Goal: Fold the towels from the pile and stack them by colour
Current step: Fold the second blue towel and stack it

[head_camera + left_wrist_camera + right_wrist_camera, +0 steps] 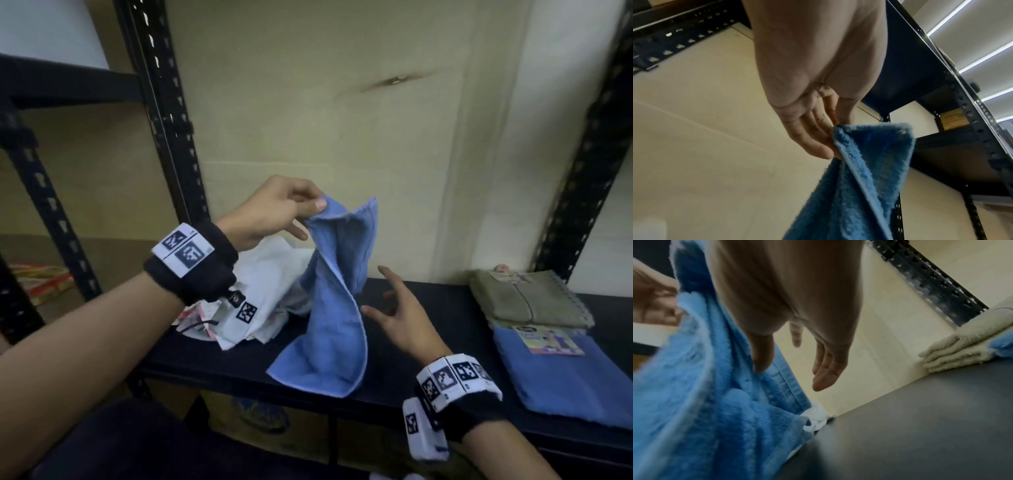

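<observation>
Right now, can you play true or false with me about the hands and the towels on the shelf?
1. The left hand pinches the hanging blue terry towel. True.
2. The right hand grips that towel too. False: its fingers are spread, holding nothing.
3. A folded blue towel lies on the dark shelf. True.
4. The folded beige towel lies left of the white pile. False: it lies to the right.

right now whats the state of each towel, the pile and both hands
blue towel: unfolded, hanging from one corner, lower end resting on the shelf
left hand: pinches the blue towel's top corner
right hand: open, fingers spread beside the towel, holding nothing
white pile: crumpled, unfolded
folded blue towel: flat on the shelf
folded beige towel: flat, behind the folded blue towel
</observation>
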